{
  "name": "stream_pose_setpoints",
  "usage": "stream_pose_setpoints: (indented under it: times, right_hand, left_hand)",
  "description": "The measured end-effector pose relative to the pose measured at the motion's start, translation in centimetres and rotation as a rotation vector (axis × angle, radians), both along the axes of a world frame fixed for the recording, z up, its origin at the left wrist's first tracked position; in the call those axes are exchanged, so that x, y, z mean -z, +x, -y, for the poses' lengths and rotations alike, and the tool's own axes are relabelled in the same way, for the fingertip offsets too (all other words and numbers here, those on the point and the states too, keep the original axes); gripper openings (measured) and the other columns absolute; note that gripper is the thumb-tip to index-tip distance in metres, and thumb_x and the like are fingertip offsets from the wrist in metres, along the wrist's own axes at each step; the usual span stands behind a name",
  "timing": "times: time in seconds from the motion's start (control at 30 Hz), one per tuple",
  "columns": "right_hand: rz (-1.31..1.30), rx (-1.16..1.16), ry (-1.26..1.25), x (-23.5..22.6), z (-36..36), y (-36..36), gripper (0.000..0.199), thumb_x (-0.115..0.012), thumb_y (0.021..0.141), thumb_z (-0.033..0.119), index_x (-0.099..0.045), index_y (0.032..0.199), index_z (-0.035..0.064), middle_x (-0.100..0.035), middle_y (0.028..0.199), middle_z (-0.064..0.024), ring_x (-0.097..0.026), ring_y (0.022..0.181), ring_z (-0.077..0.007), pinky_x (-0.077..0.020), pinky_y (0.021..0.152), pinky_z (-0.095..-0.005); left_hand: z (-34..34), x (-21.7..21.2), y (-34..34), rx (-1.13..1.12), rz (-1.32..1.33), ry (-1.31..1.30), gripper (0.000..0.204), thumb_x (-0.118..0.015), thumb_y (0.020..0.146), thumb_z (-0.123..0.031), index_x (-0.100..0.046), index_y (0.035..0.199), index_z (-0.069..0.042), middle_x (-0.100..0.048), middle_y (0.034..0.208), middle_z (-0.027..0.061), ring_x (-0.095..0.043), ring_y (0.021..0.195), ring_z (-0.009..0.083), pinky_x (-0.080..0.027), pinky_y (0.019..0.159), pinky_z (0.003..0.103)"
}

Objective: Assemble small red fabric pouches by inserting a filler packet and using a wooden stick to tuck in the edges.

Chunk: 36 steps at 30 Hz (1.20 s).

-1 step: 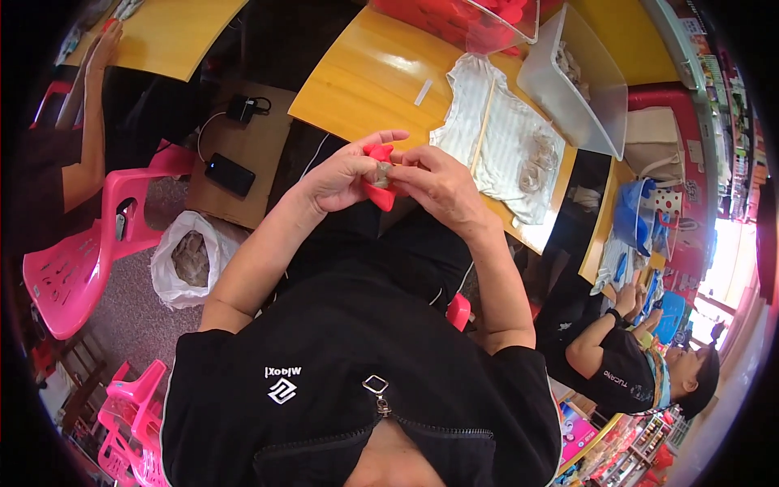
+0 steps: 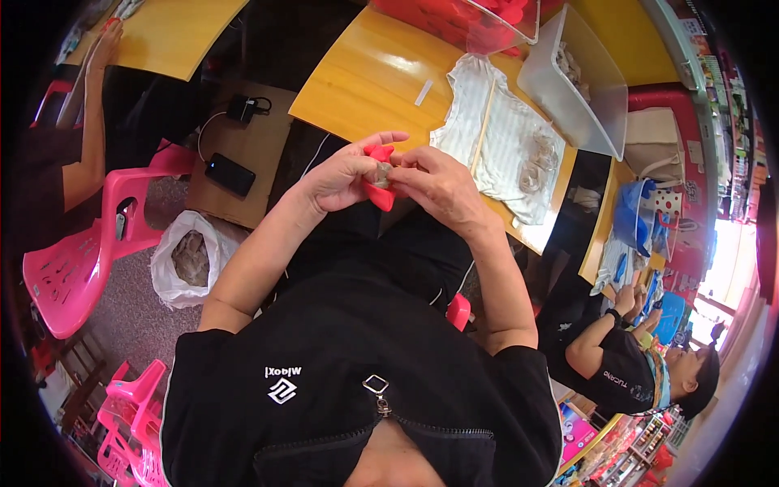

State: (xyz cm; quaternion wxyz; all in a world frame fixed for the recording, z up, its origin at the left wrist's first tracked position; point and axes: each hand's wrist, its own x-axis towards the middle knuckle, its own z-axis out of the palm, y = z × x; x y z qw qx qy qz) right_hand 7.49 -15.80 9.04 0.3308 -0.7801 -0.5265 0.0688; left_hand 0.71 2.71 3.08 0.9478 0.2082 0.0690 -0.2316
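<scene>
My left hand (image 2: 345, 177) is closed around a small red piece (image 2: 379, 197) that looks soft, its material unclear. A pale greyish bit (image 2: 382, 171) shows in the middle of the red piece. My right hand (image 2: 442, 187) pinches at that pale bit with thumb and fingertips, which partly hide it. Both hands are held up in front of my body, by the near edge of the yellow wooden table (image 2: 349, 85). Beyond my right hand lies a white striped cloth (image 2: 466, 114) with a thin wooden stick (image 2: 484, 122) and a clear plastic bundle (image 2: 540, 162) on it.
A clear bin of red pieces (image 2: 462, 20) and a translucent bin (image 2: 560, 93) with pale pieces stand at the table's far side. At left are a white bag (image 2: 166, 272), a phone (image 2: 230, 175) and a pink chair (image 2: 101, 235). Co-workers sit at left and right.
</scene>
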Motion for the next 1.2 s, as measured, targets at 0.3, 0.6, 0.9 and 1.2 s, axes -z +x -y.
stream_pose_setpoints:
  times: [0.3, 0.6, 0.9, 1.2]
  right_hand:
    - [0.23, -0.1, -0.022, 0.8, 0.4, 0.8, 0.009, -0.063, 0.076, 0.012, -0.061, 0.084, 0.0082, -0.06, 0.089, -0.0041, -0.059, 0.079, -0.0218, -0.0446, 0.067, -0.0327]
    - [0.434, -0.076, 0.134, 1.1, 0.8, 0.4, 0.02, -0.066, 0.071, 0.009, -0.064, 0.091, 0.0067, -0.059, 0.086, -0.0052, -0.059, 0.074, -0.0219, -0.046, 0.067, -0.0321]
    - [0.132, 0.059, 0.182, 0.7, 0.3, 0.1, 0.02, -0.073, 0.07, 0.004, -0.065, 0.088, 0.0052, -0.06, 0.085, -0.0072, -0.06, 0.076, -0.0235, -0.0484, 0.063, -0.0314]
    - [-0.074, 0.102, 0.009, 1.5, -0.1, -0.2, 0.014, -0.064, 0.081, 0.011, -0.064, 0.094, 0.0063, -0.059, 0.086, -0.0105, -0.06, 0.079, -0.029, -0.049, 0.067, -0.0366]
  left_hand:
    - [0.7, -0.1, 0.1, -0.004, -0.059, 0.063, 0.055, -0.057, 0.081, 0.0, -0.039, 0.133, -0.003, -0.058, 0.093, 0.0061, -0.061, 0.085, 0.0121, -0.051, 0.089, 0.036]
    - [1.2, -1.1, 0.6, -0.046, -0.009, 0.297, 0.045, -0.056, 0.084, 0.001, -0.043, 0.127, -0.005, -0.057, 0.097, 0.0077, -0.061, 0.085, 0.0155, -0.055, 0.082, 0.038]
    - [1.3, -1.2, 1.0, -0.209, -0.062, 0.401, 0.044, -0.055, 0.083, 0.001, -0.042, 0.124, -0.003, -0.057, 0.096, 0.0069, -0.06, 0.083, 0.0139, -0.053, 0.072, 0.027]
    - [0.7, -0.8, 1.0, -0.189, -0.078, 0.218, 0.035, -0.045, 0.094, -0.012, -0.043, 0.129, -0.005, -0.059, 0.102, 0.0075, -0.06, 0.09, 0.014, -0.051, 0.077, 0.03]
